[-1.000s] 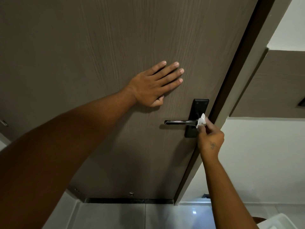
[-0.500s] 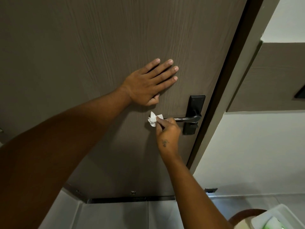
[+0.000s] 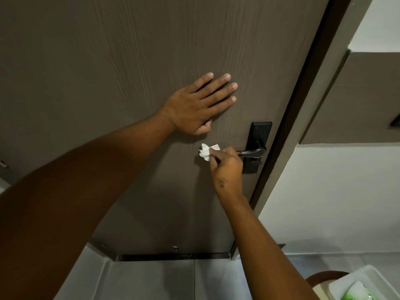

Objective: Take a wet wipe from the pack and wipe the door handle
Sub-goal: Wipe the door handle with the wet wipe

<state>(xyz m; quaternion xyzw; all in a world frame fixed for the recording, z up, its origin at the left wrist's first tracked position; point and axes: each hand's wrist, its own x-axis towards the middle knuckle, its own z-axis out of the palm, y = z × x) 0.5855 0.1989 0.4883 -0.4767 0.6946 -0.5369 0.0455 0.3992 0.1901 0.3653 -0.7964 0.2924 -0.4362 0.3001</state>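
A dark lever door handle (image 3: 253, 152) on a black backplate (image 3: 259, 135) sits on the brown wood-grain door (image 3: 129, 61). My right hand (image 3: 227, 167) covers the free left end of the lever and pinches a crumpled white wet wipe (image 3: 206, 151), which sticks out to the left of my fingers. My left hand (image 3: 199, 105) lies flat on the door above and left of the handle, fingers spread, holding nothing. The wet wipe pack (image 3: 355, 292), green and white, shows at the bottom right corner.
The door frame (image 3: 303, 126) runs diagonally on the right, with a white wall (image 3: 335, 202) beyond it. A white tray (image 3: 376, 278) holds the pack on a brown round surface (image 3: 320, 277). Grey floor tiles (image 3: 162, 280) lie below the door.
My right hand slid the wipe from the backplate end of the lever leftward to its free end. Since half a second ago it has hardly moved. My left hand stayed flat on the door.
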